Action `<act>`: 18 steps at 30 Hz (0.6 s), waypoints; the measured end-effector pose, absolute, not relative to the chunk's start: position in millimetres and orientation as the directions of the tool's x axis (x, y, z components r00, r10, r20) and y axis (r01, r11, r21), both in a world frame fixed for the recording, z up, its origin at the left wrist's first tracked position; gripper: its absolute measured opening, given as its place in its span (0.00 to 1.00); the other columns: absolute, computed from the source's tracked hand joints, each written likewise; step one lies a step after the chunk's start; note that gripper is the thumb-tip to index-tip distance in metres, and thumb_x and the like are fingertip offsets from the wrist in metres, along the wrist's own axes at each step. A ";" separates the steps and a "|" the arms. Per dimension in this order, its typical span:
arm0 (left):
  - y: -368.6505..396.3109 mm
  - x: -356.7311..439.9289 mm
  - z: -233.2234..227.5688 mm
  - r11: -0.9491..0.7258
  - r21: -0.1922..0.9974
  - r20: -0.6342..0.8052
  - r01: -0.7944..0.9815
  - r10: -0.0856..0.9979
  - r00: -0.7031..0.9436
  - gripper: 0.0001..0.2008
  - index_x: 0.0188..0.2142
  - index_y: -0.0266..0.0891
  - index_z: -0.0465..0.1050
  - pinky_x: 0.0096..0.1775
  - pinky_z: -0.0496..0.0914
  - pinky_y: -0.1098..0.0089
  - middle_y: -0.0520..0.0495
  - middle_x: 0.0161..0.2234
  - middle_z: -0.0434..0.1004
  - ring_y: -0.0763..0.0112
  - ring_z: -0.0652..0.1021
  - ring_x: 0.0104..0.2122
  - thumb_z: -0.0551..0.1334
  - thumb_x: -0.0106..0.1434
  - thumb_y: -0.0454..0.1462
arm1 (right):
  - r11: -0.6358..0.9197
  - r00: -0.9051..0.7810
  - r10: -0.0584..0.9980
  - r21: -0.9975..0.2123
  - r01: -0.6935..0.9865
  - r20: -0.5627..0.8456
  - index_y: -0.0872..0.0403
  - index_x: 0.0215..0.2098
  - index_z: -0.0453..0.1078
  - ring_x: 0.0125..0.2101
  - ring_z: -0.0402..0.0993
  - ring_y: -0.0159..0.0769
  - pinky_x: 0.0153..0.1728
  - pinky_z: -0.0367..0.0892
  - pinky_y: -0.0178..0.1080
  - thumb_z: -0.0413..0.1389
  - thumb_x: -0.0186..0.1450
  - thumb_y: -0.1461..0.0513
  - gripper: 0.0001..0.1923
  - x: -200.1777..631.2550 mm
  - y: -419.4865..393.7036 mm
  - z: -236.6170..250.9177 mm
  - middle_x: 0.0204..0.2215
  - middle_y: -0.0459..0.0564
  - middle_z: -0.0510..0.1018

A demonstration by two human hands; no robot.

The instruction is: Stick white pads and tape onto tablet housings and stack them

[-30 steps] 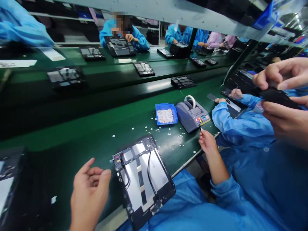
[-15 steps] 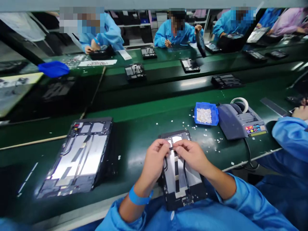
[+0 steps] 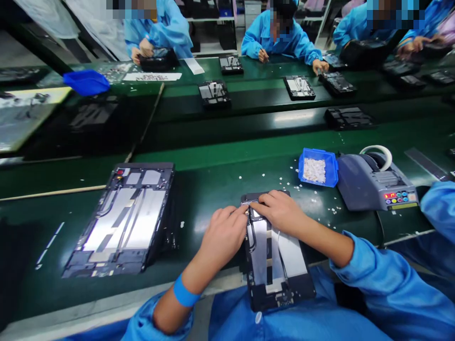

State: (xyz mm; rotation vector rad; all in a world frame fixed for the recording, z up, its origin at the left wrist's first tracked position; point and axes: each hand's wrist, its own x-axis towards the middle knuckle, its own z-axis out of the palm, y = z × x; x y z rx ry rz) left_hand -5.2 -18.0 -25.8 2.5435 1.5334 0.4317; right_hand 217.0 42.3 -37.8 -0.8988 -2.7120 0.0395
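Observation:
An opened tablet (image 3: 295, 258), its silvery inside, dark cables and black lower board facing up, lies in front of me with its near end past the bench edge. At its upper left corner my left hand (image 3: 225, 232) is closed, with the fingertips pressed together on the corner. My right hand (image 3: 282, 213) lies across the tablet's upper end, fingers closed together and pointing left, tips almost meeting those of my left hand. Any small part under the fingertips is hidden. A blue band (image 3: 186, 290) circles my left wrist.
A second opened tablet (image 3: 124, 220) rests at the left. A blue tray (image 3: 330, 170) with small white pieces stands beside a grey tape dispenser (image 3: 366, 184). White scraps dot the green bench (image 3: 199, 180). Across it, co-workers in blue handle other tablets; a sleeve (image 3: 441, 206) shows at right.
Both hands have shifted from the tablet's upper middle to its upper left corner, and the right hand has flattened out. The view has swung slightly left and downward.

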 end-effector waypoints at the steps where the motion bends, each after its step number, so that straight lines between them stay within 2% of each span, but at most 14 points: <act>1: -18.0 -5.0 -25.4 -0.481 0.262 0.178 0.837 0.876 0.448 0.11 0.40 0.41 0.78 0.51 0.70 0.50 0.39 0.57 0.80 0.49 0.77 0.51 0.56 0.70 0.32 | 0.804 -0.769 0.591 -0.108 0.584 0.244 0.53 0.59 0.74 0.40 0.67 0.42 0.40 0.63 0.43 0.53 0.75 0.64 0.16 217.6 43.9 -36.9 0.42 0.54 0.78; 6: -14.2 -5.0 -22.8 -0.490 0.293 0.183 0.821 0.872 0.454 0.11 0.39 0.40 0.78 0.52 0.70 0.50 0.38 0.56 0.80 0.49 0.77 0.51 0.56 0.69 0.31 | 0.819 -0.791 0.573 -0.109 0.563 0.215 0.54 0.58 0.73 0.39 0.66 0.42 0.39 0.62 0.43 0.52 0.76 0.65 0.16 222.1 49.5 -37.0 0.42 0.54 0.77; 10: -9.4 -4.5 -20.8 -0.520 0.245 0.141 0.818 0.854 0.501 0.11 0.40 0.39 0.77 0.50 0.70 0.49 0.36 0.57 0.79 0.47 0.77 0.51 0.56 0.67 0.29 | 0.839 -0.819 0.539 -0.035 0.544 0.197 0.54 0.57 0.73 0.38 0.65 0.42 0.37 0.60 0.43 0.52 0.75 0.64 0.14 222.1 51.7 -36.4 0.41 0.54 0.77; 12: -6.5 -5.1 -18.5 -0.518 0.265 0.117 0.813 0.855 0.506 0.10 0.40 0.39 0.77 0.50 0.70 0.49 0.36 0.57 0.79 0.47 0.77 0.51 0.56 0.67 0.29 | 0.843 -0.828 0.528 0.006 0.539 0.186 0.54 0.55 0.74 0.38 0.64 0.42 0.36 0.58 0.44 0.52 0.75 0.64 0.14 221.8 53.1 -34.4 0.41 0.55 0.77; 14: -3.0 -6.6 -15.3 -0.485 0.342 0.092 0.805 0.869 0.485 0.10 0.38 0.40 0.76 0.50 0.70 0.50 0.37 0.55 0.81 0.49 0.77 0.50 0.56 0.67 0.30 | 0.848 -0.837 0.519 0.018 0.529 0.171 0.54 0.55 0.74 0.38 0.64 0.43 0.35 0.57 0.44 0.51 0.75 0.65 0.14 222.1 55.1 -32.2 0.40 0.55 0.77; 18: 6.7 -10.0 -9.6 -0.268 0.635 0.060 0.724 0.952 0.300 0.08 0.35 0.43 0.74 0.50 0.70 0.56 0.44 0.46 0.83 0.57 0.78 0.47 0.57 0.69 0.36 | 0.862 -0.850 0.504 -0.025 0.507 0.152 0.53 0.56 0.74 0.39 0.63 0.43 0.35 0.55 0.42 0.51 0.75 0.64 0.14 225.3 60.9 -31.4 0.40 0.55 0.76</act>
